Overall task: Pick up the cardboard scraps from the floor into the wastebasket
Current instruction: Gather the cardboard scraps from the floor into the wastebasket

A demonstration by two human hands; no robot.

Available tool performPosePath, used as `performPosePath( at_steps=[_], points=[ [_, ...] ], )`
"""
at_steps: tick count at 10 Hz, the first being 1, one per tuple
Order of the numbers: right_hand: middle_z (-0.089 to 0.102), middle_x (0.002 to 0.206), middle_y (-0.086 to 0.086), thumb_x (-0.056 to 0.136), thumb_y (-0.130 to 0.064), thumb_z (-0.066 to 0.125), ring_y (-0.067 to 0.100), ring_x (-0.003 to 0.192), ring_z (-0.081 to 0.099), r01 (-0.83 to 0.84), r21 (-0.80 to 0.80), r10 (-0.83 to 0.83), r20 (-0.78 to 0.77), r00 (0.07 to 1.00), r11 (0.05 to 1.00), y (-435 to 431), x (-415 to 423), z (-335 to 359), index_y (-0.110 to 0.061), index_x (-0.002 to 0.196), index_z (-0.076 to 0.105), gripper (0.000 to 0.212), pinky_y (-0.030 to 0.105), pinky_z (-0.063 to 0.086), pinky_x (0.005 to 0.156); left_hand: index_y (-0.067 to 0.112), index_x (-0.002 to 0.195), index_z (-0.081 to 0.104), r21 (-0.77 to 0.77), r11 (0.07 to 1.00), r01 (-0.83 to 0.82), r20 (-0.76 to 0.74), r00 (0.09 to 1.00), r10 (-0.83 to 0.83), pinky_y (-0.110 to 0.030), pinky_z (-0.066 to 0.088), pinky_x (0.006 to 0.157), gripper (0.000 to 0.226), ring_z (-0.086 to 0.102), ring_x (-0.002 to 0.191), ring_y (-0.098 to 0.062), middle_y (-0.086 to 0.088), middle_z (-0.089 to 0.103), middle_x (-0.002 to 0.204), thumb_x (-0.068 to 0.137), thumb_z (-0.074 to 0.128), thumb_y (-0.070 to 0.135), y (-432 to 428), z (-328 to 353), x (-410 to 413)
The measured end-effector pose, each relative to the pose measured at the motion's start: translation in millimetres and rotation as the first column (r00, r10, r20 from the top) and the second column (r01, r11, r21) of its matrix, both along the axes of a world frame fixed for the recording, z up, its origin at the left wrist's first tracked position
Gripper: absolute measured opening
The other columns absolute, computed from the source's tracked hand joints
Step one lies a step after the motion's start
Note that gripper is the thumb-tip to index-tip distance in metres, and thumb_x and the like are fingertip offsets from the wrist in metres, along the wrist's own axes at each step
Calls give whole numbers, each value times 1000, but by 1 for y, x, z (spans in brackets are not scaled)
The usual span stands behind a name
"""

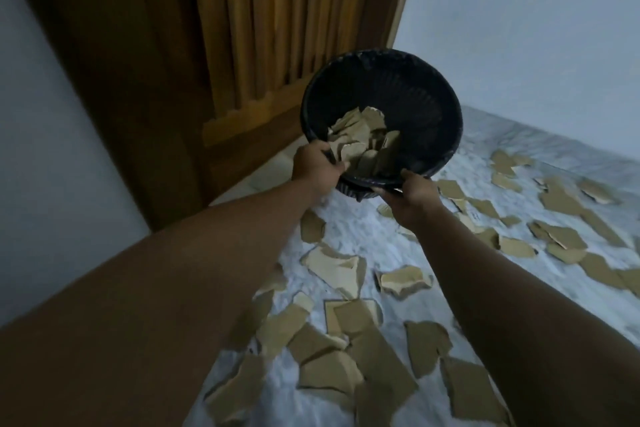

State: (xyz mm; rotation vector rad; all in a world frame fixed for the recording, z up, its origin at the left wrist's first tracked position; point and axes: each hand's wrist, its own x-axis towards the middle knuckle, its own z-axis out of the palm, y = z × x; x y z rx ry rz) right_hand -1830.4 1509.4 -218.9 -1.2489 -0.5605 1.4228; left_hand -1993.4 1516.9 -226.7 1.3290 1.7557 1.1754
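Observation:
A round black wastebasket is held off the floor, tilted with its mouth toward me. Several brown cardboard scraps lie inside it against the lower wall. My left hand grips the near rim on the left. My right hand grips the near rim on the right. Many more torn cardboard scraps lie spread over the pale marbled floor beneath and around my arms.
A wooden door with vertical slats stands just behind the basket, its dark frame to the left. A pale wall runs along the right. More scraps reach the floor's right side near that wall.

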Motion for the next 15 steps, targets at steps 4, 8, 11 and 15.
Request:
performPosePath(
  at_steps=[4, 8, 11, 15],
  points=[
    [51, 133, 21, 105, -11, 45, 14, 80, 60, 12, 26, -18, 284, 959, 1000, 44, -25, -13, 3, 145, 37, 44, 25, 60, 63, 17, 120, 59, 363, 929, 73, -66, 996, -53, -36, 51, 80, 30, 58, 94, -31, -14, 48, 121, 96, 48, 32, 35, -63, -14],
    [63, 120, 19, 97, -38, 61, 35, 100, 67, -19, -74, 49, 420, 906, 997, -4, -34, -59, -6, 138, 47, 53, 54, 60, 82, 26, 147, 20, 38, 999, 34, -239, 971, -24, -49, 48, 95, 71, 54, 119, -32, -9, 44, 142, 87, 58, 33, 9, -89, -60],
    [55, 133, 10, 86, -40, 72, 32, 126, 52, -481, -747, 713, 633, -301, 460, -124, -28, -168, -10, 138, 52, 63, 38, 45, 99, 15, 138, 45, -685, 670, 285, -437, 575, -692, -37, 45, 99, 90, 49, 127, -24, -4, 47, 145, 70, 69, 70, -156, -150, -106],
    [62, 105, 9, 94, -44, 61, 31, 102, 61, -623, -584, 509, 798, -322, 521, -198, -46, -166, -12, 114, 58, 39, 46, 47, 88, 16, 139, 47, -554, 791, 260, -276, 839, -469, -36, 51, 93, 99, 55, 121, -22, -2, 57, 134, 54, 96, 34, -278, -201, -103]
  ],
)
